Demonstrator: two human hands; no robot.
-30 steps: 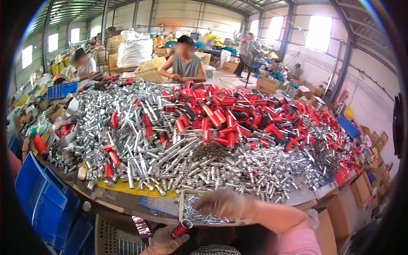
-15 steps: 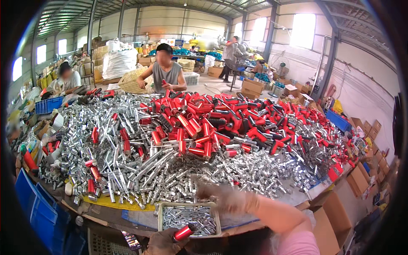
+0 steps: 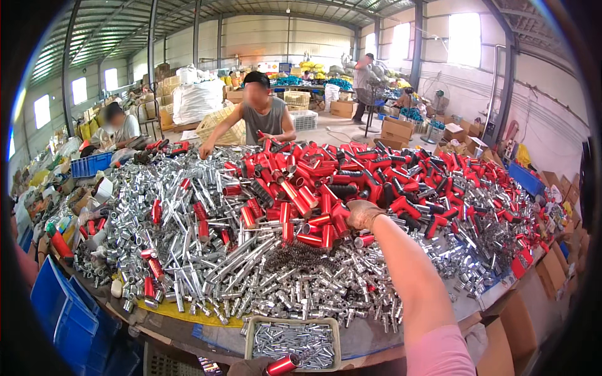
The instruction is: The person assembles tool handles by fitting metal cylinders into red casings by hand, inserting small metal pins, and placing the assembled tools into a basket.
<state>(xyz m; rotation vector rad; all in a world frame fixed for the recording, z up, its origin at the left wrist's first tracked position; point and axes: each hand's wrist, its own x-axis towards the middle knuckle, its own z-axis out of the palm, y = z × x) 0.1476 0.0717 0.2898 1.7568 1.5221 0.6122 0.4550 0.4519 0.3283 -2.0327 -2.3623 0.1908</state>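
Note:
My left hand [image 3: 249, 366], in a dark glove, is at the lower edge and partly cut off. It is closed around a shiny red tube [image 3: 283, 365], just in front of a pale tray [image 3: 249, 338] of small metal pins. My right hand [image 3: 364, 215], also gloved, reaches far over the table into a heap of red and black tool handles [image 3: 401, 188]. Its fingers touch a red piece [image 3: 340, 219] there; the fingertips are hidden among the parts. Below that wrist lie dark coil springs [image 3: 295, 258] and many short silver fittings [image 3: 351, 282].
Silver rods and sockets [image 3: 175, 232] cover the table's left half. Blue bins [image 3: 59, 307] stand at the left, and cardboard boxes [image 3: 511, 332] at the right. Across the table a person in a grey vest [image 3: 266, 116] reaches into the pile; another person [image 3: 122, 128] sits further left.
My right hand has moved from beside the tray, forward and up into the red heap. My left hand, still with the red tube, sits lower in view. The person opposite has stretched an arm to the pile.

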